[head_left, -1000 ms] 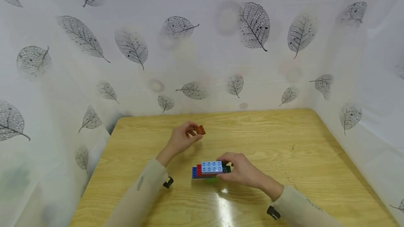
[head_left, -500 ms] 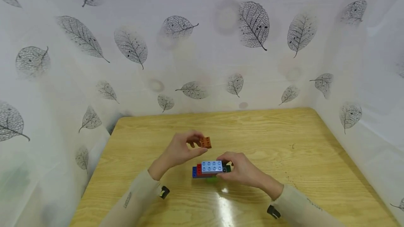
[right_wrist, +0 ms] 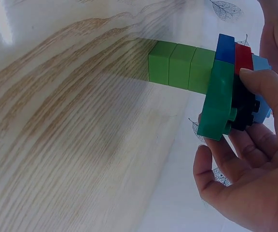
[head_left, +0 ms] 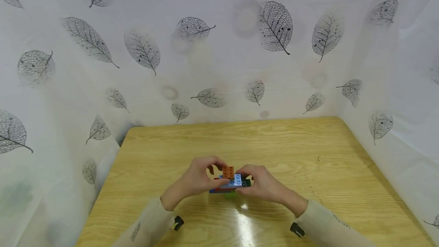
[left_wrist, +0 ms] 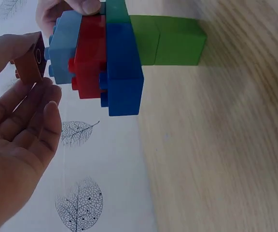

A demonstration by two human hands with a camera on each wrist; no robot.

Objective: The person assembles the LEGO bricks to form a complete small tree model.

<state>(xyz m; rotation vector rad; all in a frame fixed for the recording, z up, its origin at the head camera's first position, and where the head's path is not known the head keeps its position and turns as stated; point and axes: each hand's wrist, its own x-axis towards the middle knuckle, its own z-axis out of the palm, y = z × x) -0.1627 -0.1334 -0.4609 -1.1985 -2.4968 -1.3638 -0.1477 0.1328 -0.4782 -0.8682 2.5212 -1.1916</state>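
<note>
My left hand [head_left: 197, 176] pinches an orange toy building brick [head_left: 228, 172] between thumb and fingers, close over the studs of a light blue brick [left_wrist: 64, 48]. That light blue brick tops a built stack. Beneath it lie a red brick [left_wrist: 90, 60] and a black brick [right_wrist: 244, 104] side by side. One layer lower are a blue brick [left_wrist: 124, 72] and a dark green brick [right_wrist: 218, 101]. Several light green bricks [right_wrist: 180, 65] form a column under them, down to the table. My right hand [head_left: 262, 184] grips the stack's right end, thumb on the black brick.
The stack stands on a wood-grain table [head_left: 308, 155]. Pale curtains printed with leaves [head_left: 219, 68] rise behind the table and along both sides. A bright reflection lies on the tabletop in front of the stack.
My left hand has carried the orange brick toward me and slightly right, from beyond the stack to over the light blue brick. The right hand and stack have stayed in place.
</note>
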